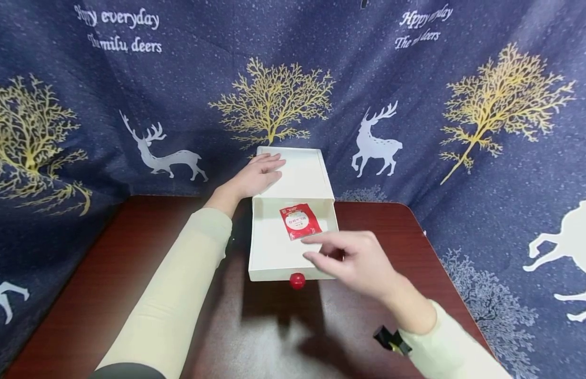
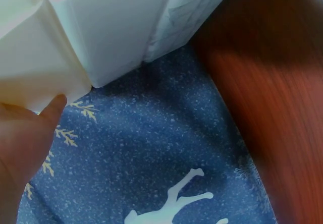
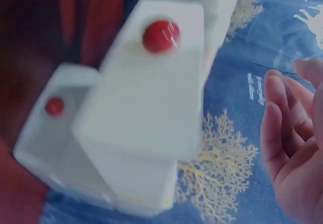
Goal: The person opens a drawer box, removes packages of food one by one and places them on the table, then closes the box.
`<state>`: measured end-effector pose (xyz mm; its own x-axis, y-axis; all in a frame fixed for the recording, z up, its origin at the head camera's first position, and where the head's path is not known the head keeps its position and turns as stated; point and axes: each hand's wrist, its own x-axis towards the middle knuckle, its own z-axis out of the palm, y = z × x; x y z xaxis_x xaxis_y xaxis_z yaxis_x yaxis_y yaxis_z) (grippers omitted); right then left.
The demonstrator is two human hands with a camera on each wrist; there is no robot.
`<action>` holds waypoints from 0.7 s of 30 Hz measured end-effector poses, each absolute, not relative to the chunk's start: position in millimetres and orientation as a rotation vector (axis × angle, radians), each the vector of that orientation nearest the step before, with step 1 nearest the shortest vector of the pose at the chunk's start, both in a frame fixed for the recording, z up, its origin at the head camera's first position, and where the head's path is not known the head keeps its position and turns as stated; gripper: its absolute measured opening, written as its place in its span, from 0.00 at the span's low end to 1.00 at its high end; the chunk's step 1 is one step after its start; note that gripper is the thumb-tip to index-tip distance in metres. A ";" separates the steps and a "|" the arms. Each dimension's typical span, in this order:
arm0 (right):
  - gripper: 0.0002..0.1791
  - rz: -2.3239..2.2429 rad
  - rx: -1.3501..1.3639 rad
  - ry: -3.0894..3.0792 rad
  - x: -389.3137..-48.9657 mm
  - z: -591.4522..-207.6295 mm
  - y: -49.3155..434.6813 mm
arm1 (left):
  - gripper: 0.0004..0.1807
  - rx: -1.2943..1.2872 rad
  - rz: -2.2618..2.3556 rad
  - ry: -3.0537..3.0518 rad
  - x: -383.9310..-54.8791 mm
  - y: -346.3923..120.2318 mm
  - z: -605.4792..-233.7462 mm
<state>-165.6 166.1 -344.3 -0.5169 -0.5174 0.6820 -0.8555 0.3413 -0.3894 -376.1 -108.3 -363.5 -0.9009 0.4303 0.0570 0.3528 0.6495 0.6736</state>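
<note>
A: What surrounds us, biggest first?

B: A dark blue cloth backdrop [image 1: 283, 45] with gold trees and white deer hangs ahead of us, and below it spreads a reddish-brown, wood-grained tabletop [image 1: 387, 221].

A: And on that?

B: A white, boxy cabinet [image 1: 299, 173], with a shallow, rectangular white drawer [image 1: 269, 250] pulled out toward us.

A: How do we handle this part well?

B: We'd brace the cabinet first. Our left hand [image 1: 259, 176] rests over the left edge of its top, fingers stretched out and gripping nothing that we can see; light, even pressure there should be enough. We'd bring our right hand [image 1: 356, 258] in low, without knocking the drawer's side or front.

A: How are our right fingers set?

B: Thumb and index finger stand moderately apart, the others curl loosely inward, and we hold nothing.

A: Where does that put the packet?

B: Our flat, glossy red packet [image 1: 299, 221] with a white oval label lies slanted in the drawer, toward the cabinet end. Its near edge is just beside our index fingertip, though we can't tell whether they touch; our thumb is farther off. Being thin, it would probably pinch best by an edge.

A: Anything smaller?

B: The round, shiny red knob [image 1: 297, 280] on the drawer's front, which we aren't touching.
</note>
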 end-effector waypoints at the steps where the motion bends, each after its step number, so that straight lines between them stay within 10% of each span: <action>1: 0.11 1.000 1.186 -2.200 -170.9 -336.4 165.7 | 0.33 0.658 1.087 2.755 -375.9 -108.2 -363.3; 21: 0.25 0.302 1.003 -3.005 -250.1 -320.1 139.1 | 0.33 0.684 1.066 2.763 -378.8 -109.9 -365.7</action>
<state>-250.1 139.1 -320.1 -0.8006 -0.5989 0.0209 -0.5911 0.7834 -0.1920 -378.8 -109.9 -365.7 -0.8936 0.4441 0.0648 0.3725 0.6534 0.6591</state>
